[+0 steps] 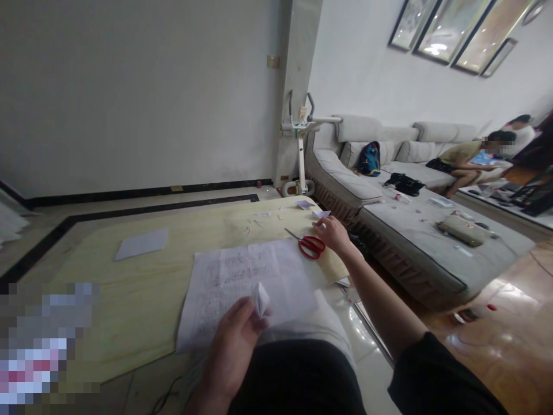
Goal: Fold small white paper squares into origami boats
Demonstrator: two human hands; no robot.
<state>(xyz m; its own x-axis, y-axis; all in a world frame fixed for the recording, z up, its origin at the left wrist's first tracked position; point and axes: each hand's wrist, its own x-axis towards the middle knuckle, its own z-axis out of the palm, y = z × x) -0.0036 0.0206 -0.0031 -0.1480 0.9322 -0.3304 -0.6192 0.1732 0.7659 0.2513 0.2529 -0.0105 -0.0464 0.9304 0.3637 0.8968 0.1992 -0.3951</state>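
Observation:
A small folded piece of white paper [261, 300] stands pointed end up between the thumb and fingers of my left hand [239, 331], above a large printed sheet [254, 271] with creases. My right hand [333, 233] reaches to the table's right edge, its fingers pinched together at a small piece of white paper [318, 225]. Just beyond those fingertips lies another folded paper [321, 214], and a purplish folded paper [305, 204] rests farther back. Red-handled scissors [311, 246] lie beside my right hand, blades pointing away to the left.
The pale yellow table [108, 311] also bears a white sheet [141, 244] at left and thin paper scraps [254, 223]. A grey sofa [415, 242] with bags stands to the right, near a white exercise machine [301, 150]. Two people sit at the far right.

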